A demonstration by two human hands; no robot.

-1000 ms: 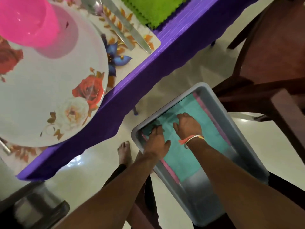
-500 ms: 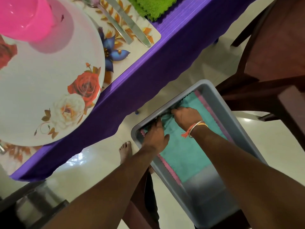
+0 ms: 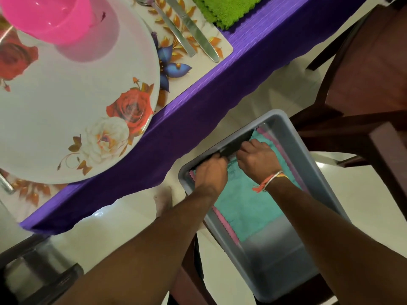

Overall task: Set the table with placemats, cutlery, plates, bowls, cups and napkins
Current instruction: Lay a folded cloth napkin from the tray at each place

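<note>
A grey plastic bin (image 3: pixel 308 177) sits low beside the table, holding a teal napkin (image 3: pixel 246 208) on top of a pink one (image 3: pixel 224 223). My left hand (image 3: pixel 210 172) and my right hand (image 3: pixel 257 159) are both inside the bin with fingers curled over the teal napkin's far edge. On the table lie a floral plate (image 3: pixel 72 111), a pink bowl (image 3: pixel 48 16), a floral placemat (image 3: pixel 174 69), a spoon (image 3: pixel 174 31), a knife (image 3: pixel 198 34) and a green napkin (image 3: pixel 226 9).
The table has a purple cloth (image 3: pixel 198 102) hanging over its edge. Dark wooden chairs (image 3: pixel 363 84) stand to the right of the bin. A bare foot (image 3: pixel 163 201) rests on the glossy floor under the table edge. A dark stool (image 3: pixel 39 271) is at lower left.
Both hands slid from flat on the teal napkin toward the bin's far wall and closed their fingers on the napkin's far edge, bunching it there.
</note>
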